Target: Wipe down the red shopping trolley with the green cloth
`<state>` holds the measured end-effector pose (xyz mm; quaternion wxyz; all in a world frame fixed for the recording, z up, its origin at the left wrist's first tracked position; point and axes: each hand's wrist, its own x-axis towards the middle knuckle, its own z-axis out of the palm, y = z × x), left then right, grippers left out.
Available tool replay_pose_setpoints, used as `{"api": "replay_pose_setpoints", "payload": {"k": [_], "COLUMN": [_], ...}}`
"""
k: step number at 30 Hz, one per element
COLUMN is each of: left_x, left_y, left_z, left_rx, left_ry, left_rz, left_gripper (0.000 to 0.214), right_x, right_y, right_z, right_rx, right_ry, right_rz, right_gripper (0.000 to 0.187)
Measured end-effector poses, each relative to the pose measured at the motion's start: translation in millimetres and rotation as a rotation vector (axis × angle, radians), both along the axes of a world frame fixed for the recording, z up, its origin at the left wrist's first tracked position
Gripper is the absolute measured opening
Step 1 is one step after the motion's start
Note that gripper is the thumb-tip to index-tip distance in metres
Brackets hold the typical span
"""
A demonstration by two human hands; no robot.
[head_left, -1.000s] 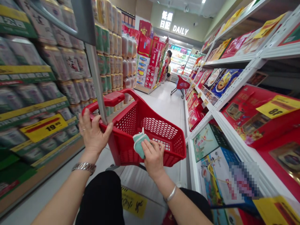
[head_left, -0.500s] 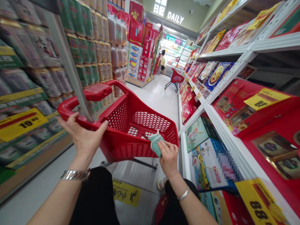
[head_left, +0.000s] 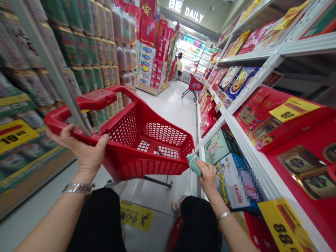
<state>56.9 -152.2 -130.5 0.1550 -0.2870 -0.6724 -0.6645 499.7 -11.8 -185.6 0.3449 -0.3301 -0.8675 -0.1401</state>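
Observation:
My left hand is closed round the near rim of a red plastic shopping basket, beside a grey metal pole that rises from it. The basket is tilted and I see no goods inside it. My right hand is closed on a small teal cloth pouch, just off the basket's right corner and close to the boxed goods on the low right shelf. A metal watch sits on my left wrist, a thin bracelet on my right.
White shelves with red gift boxes and yellow price tags line the right. Stacked cans and bottles fill the left. A yellow floor sticker lies at my feet. Farther down the aisle stand another red cart and a person.
The basket has swung left and tilted. My right hand with the pouch has moved off the basket's near rim to the right, toward the low shelf. The view has moved forward along the aisle.

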Motion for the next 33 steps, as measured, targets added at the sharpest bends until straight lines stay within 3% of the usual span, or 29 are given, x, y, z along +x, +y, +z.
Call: {"api": "replay_pose_setpoints", "payload": {"k": [5,12,17,20,26,30,33], "left_x": [-9,2,11,11,11,15,19], "left_y": [2,9,10,11,13,14,12], "left_z": [0.7,5.1,7.3,6.6,8.2,11.5,13.1], "left_rx": [-0.068,-0.024,-0.023,-0.034,-0.055,-0.022,-0.008], "left_ry": [0.025,-0.012,-0.020,-0.002,-0.017,-0.012,0.029], "left_rz": [-0.011,0.008,0.027,0.046,0.047,0.057,0.073], "left_gripper": [0.095,0.092,0.088,0.088,0.092,0.087,0.080], "right_x": [9,13,-2,-29,-133,-200,-220], "right_y": [21,60,56,30,-29,-55,-64], "right_z": [-4.2,-8.7,2.5,12.2,30.5,30.3,23.5], "right_rx": [-0.030,-0.045,0.004,0.057,0.061,0.013,-0.016], "right_ry": [-0.029,-0.051,-0.015,0.061,0.206,0.255,0.215], "right_rz": [0.058,0.064,-0.044,-0.113,0.092,0.151,0.167], "right_gripper": [0.059,0.058,0.050,0.049,0.047,0.038,0.035]}}
